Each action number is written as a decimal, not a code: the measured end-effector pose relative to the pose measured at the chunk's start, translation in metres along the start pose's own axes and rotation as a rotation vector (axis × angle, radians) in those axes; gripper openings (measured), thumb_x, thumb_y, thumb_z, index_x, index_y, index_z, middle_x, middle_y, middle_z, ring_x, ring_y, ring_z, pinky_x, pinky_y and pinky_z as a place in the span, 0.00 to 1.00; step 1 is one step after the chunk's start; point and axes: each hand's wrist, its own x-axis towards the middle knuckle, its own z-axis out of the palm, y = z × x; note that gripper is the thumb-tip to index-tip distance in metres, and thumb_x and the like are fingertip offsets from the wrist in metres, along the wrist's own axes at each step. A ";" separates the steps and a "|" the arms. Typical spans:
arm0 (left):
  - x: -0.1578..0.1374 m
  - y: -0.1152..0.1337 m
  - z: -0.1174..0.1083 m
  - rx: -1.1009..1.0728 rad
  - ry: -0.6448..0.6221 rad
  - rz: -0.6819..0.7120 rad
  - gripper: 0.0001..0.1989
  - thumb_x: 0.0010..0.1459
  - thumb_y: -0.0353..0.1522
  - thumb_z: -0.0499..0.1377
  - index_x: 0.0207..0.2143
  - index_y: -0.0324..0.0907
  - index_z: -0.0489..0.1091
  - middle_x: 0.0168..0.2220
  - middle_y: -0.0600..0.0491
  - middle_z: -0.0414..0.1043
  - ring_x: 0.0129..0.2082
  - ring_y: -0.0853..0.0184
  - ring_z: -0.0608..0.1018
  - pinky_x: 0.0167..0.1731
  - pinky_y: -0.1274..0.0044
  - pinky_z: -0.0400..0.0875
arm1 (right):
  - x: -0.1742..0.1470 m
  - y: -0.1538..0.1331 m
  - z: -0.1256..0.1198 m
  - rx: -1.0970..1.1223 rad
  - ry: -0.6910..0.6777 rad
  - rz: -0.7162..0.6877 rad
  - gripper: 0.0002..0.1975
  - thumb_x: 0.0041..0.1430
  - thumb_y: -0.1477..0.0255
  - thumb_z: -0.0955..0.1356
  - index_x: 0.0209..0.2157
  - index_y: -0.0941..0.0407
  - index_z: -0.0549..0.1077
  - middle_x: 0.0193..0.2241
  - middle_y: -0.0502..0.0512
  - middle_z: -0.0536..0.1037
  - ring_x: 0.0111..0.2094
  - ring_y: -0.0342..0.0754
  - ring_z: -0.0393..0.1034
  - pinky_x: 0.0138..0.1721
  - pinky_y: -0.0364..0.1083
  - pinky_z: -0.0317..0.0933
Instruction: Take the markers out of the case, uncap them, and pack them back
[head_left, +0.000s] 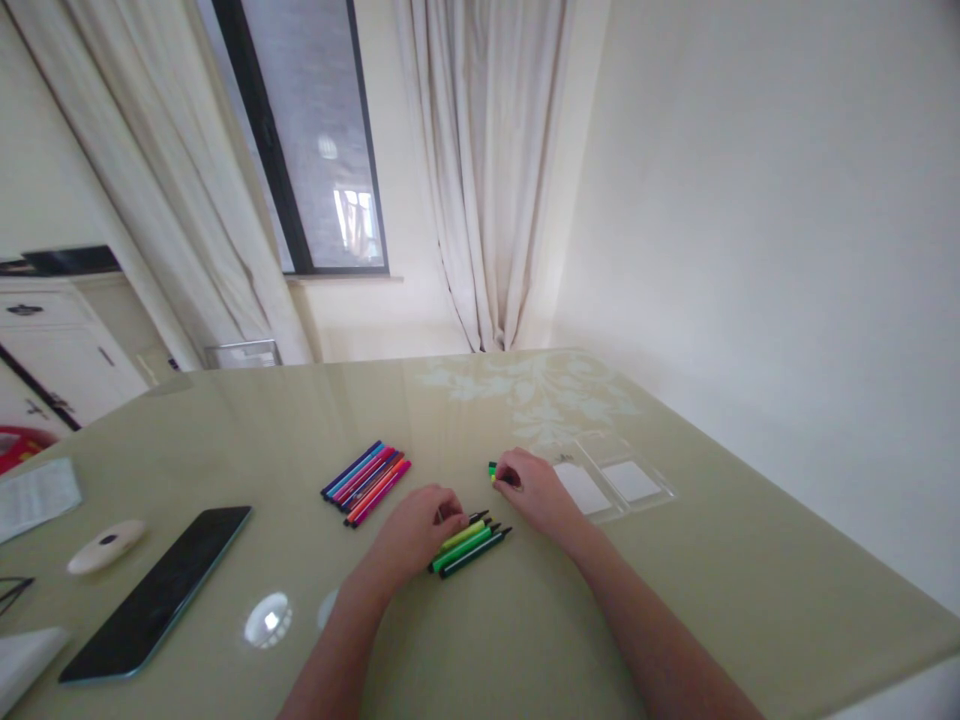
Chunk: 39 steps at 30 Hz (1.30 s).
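My left hand is curled with its fingertips closed over the far end of a group of uncapped green felt-tip pens. Dark nibs on these pens point to the right, and my fingers partly cover the farthest pens. To the right, my right hand has thumb and fingers pinched together at small green and yellow-green pen caps. Most of what lies between those fingers is hidden. Beyond my left hand, several blue, purple, pink and orange felt-tip pens lie side by side on the table.
A clear plastic case with white inserts lies open right of my right hand. On the left of the glossy table are a dark tablet-like device, a white oval object and folded paper. A wall borders the right edge.
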 end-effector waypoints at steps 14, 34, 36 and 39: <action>-0.008 -0.014 -0.012 0.644 0.412 -0.450 0.13 0.68 0.34 0.56 0.51 0.38 0.71 0.49 0.42 0.73 0.52 0.51 0.74 0.49 0.65 0.68 | 0.000 0.000 -0.004 -0.141 -0.136 0.073 0.04 0.61 0.76 0.71 0.35 0.54 0.79 0.36 0.53 0.78 0.38 0.47 0.73 0.40 0.42 0.60; 0.007 0.007 0.018 0.246 0.332 0.132 0.09 0.73 0.32 0.50 0.44 0.43 0.69 0.43 0.49 0.75 0.44 0.61 0.78 0.44 0.72 0.69 | -0.007 -0.025 0.017 -0.044 -0.018 -0.244 0.14 0.75 0.70 0.62 0.50 0.51 0.78 0.43 0.54 0.80 0.45 0.47 0.75 0.48 0.43 0.65; 0.004 0.011 0.018 0.206 0.280 0.102 0.10 0.74 0.33 0.48 0.45 0.44 0.69 0.41 0.51 0.77 0.42 0.63 0.79 0.39 0.74 0.68 | -0.006 -0.023 0.017 -0.045 -0.026 -0.268 0.13 0.74 0.72 0.62 0.48 0.52 0.79 0.41 0.54 0.81 0.45 0.47 0.75 0.47 0.43 0.65; -0.002 0.015 0.011 0.250 0.239 0.052 0.12 0.73 0.40 0.50 0.46 0.46 0.70 0.40 0.52 0.79 0.40 0.61 0.80 0.36 0.74 0.67 | -0.002 -0.016 0.010 0.026 -0.008 -0.286 0.13 0.73 0.72 0.63 0.46 0.52 0.81 0.40 0.54 0.82 0.42 0.47 0.76 0.45 0.43 0.66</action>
